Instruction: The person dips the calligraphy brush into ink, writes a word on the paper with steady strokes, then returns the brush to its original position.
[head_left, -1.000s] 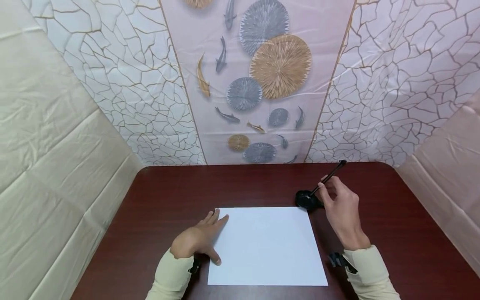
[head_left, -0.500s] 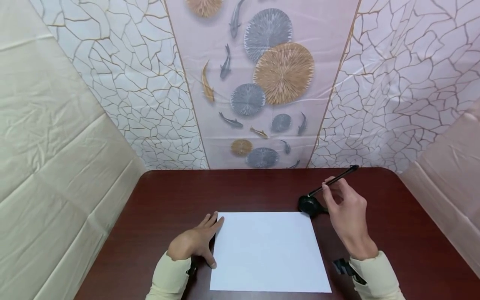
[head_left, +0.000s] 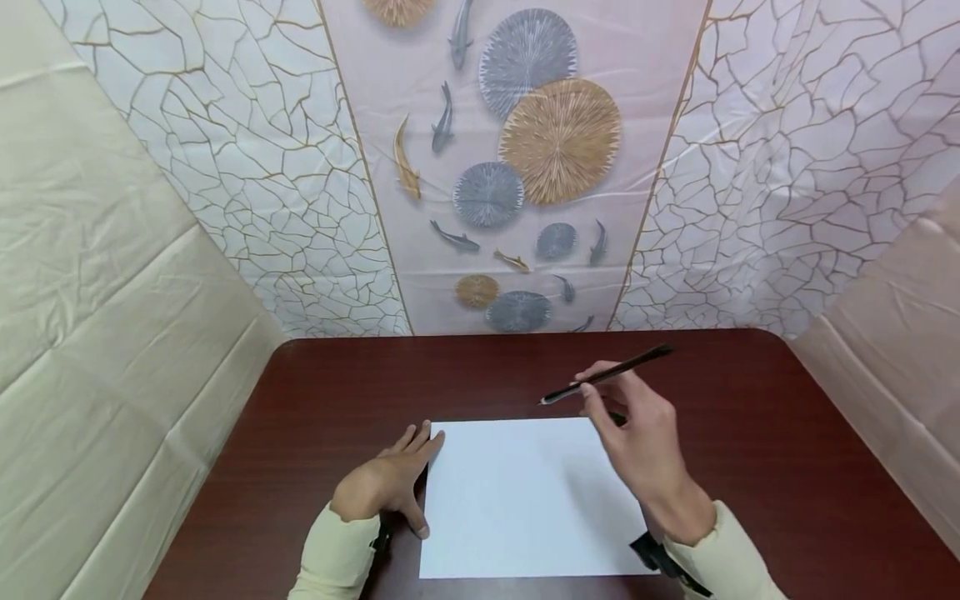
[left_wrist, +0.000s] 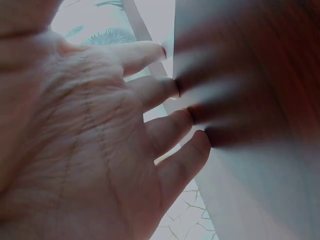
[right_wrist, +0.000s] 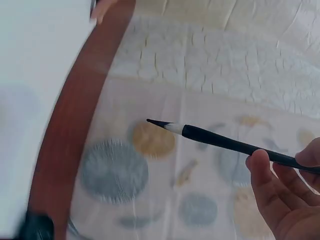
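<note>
A writing brush [head_left: 611,371] with a black handle, pale bristles and a dark tip [right_wrist: 157,122] is pinched by my right hand [head_left: 637,437]. It is held aslant above the far edge of a white sheet of paper [head_left: 517,500], its tip pointing left and apart from the sheet. My left hand [head_left: 386,482] rests at the paper's left edge, fingers spread; its fingertips touch the table in the left wrist view. Behind the right hand, only a sliver of a small black ink dish [head_left: 617,418] shows.
The dark red-brown table [head_left: 337,383] extends on all sides of the sheet. Pale cloth hangs at the left [head_left: 135,292] and right, and a patterned backdrop [head_left: 480,167] stands behind the far table edge.
My right hand has moved left with the brush, from the black ink dish to above the paper's far edge. The dish is now mostly covered by that hand. My left hand stays put.
</note>
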